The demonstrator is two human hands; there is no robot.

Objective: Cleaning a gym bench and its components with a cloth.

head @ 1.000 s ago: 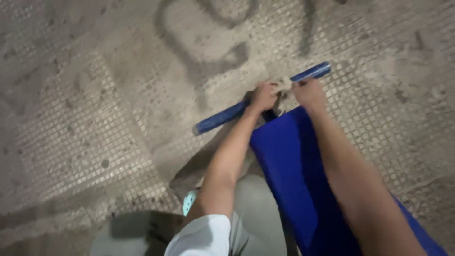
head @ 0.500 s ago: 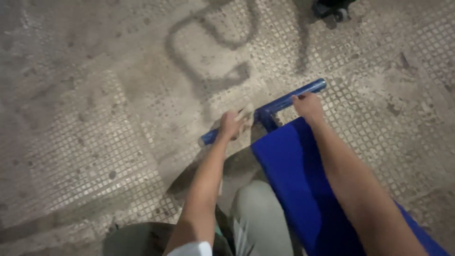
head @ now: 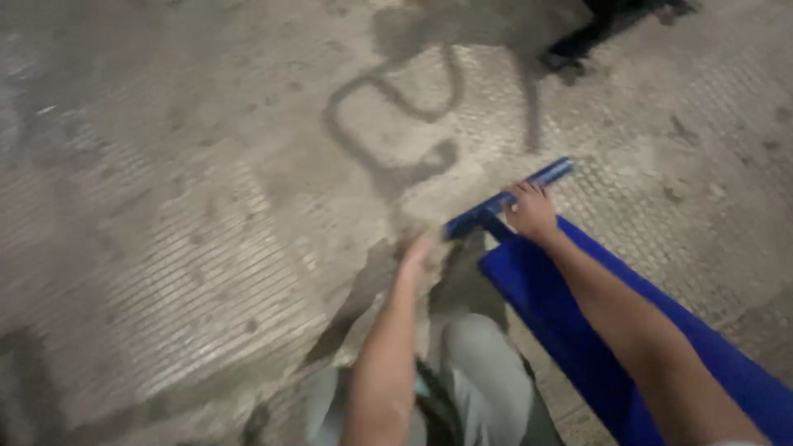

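A blue metal bar (head: 541, 177) runs crosswise at the far end of a blue padded bench (head: 595, 322), low over a tiled floor. My right hand (head: 530, 211) is closed around the bar near its right end. My left hand (head: 420, 248) sits at the bar's left end, holding a pale cloth, and is blurred by motion. My grey trouser leg (head: 483, 372) shows below the hands.
The dusty floor of small square tiles (head: 190, 272) has a dark looping stain (head: 388, 99). A dark object (head: 578, 41) stands at the top right edge. The bench stretches toward the lower right corner.
My left hand slid leftward along the bar with the cloth, from the middle to the left end. The right hand kept its grip. The view swung and blurred.
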